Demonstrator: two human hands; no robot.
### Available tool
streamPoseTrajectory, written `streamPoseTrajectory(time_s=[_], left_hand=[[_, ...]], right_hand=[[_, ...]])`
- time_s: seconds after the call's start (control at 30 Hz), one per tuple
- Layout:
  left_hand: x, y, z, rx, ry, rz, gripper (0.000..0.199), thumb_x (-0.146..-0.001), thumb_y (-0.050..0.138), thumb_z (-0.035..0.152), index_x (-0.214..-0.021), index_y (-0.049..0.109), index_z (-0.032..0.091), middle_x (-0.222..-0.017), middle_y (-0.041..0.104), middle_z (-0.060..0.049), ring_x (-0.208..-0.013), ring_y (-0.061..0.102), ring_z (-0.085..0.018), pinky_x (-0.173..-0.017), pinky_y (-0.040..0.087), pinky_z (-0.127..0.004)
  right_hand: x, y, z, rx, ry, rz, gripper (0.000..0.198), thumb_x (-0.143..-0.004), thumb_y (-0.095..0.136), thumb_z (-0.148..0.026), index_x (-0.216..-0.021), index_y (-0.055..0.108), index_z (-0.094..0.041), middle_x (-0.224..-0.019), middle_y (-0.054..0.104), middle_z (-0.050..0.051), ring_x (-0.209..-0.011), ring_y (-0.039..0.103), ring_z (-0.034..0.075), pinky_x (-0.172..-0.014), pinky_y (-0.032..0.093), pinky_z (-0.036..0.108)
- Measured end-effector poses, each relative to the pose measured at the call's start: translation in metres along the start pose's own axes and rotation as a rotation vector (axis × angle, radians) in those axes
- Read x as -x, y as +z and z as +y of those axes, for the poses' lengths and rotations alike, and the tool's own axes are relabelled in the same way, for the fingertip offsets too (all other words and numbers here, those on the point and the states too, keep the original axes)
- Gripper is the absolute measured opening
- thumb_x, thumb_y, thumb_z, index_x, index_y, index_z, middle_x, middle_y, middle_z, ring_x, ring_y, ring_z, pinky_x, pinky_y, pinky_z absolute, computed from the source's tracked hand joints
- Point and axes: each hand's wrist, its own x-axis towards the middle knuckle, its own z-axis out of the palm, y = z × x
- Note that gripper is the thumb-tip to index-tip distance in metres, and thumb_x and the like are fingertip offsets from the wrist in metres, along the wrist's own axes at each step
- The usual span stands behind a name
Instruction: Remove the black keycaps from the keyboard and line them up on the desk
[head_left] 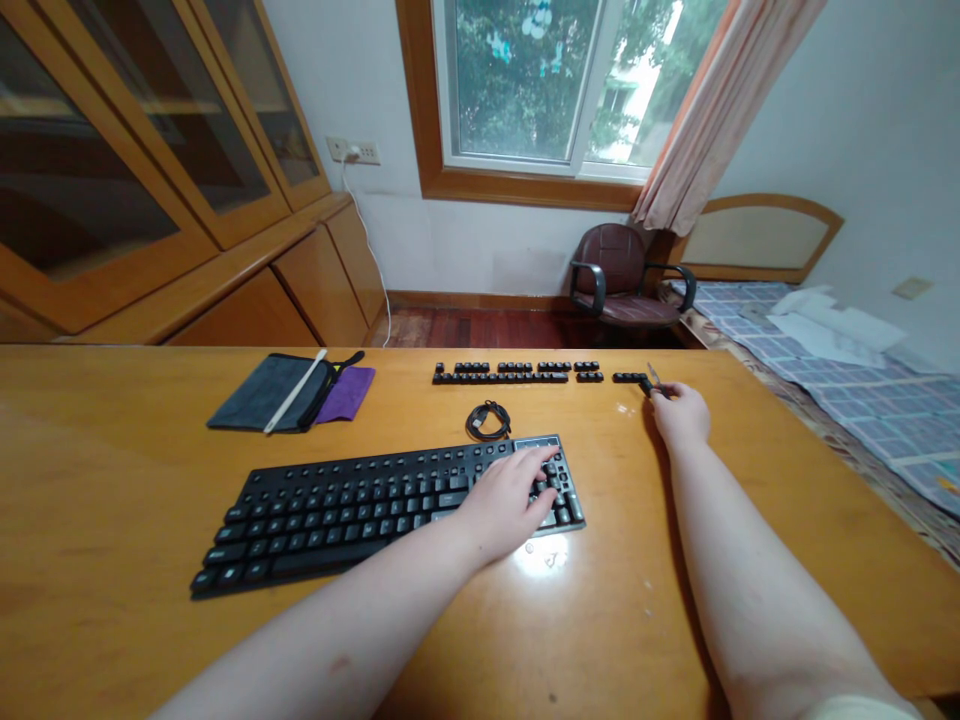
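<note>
A black keyboard lies at a slant on the wooden table, its upper rows showing bare switch stems where keycaps are off. My left hand rests over its number pad with the fingers spread, holding nothing. Farther right, my right hand is closed around a small keycap puller, of which only a thin metal end and a dark part show. Its tip is at the right end of a short row of black keycaps. More loose keycaps stand in two lines to the left.
A coiled black cable lies behind the keyboard. At the back left are a grey pouch, a pale stick across it and a purple cloth. Beyond the table edge stand a chair and a bed.
</note>
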Motion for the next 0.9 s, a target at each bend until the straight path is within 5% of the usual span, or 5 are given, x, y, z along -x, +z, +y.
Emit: streamPoseTrajectory(time_s=[0.27,0.9], left_hand=[[0.0,0.0016,-0.0013,-0.003,0.013,0.007,0.046,-0.082,0.052,0.023,-0.127,0.044,0.019,-0.112,0.06,-0.007,-0.098,0.058,-0.019,-0.094,0.043,-0.036],[0.0004,0.0011,-0.001,-0.011,0.011,0.0,0.046,-0.082,0.052,0.023,-0.127,0.045,0.018,-0.111,0.061,-0.007,-0.097,0.059,-0.018,-0.094,0.043,-0.036]], right_hand=[[-0.0048,0.0068,0.0087,-0.01,-0.094,0.03,0.031,-0.068,0.06,-0.036,-0.09,0.074,-0.02,-0.096,0.065,0.011,-0.086,0.058,0.024,-0.076,0.044,0.034],[-0.0023,0.0027,0.0033,0.01,-0.034,-0.014,0.035,-0.071,0.058,-0.039,-0.095,0.073,-0.019,-0.086,0.068,0.011,-0.077,0.06,0.025,-0.064,0.043,0.032]])
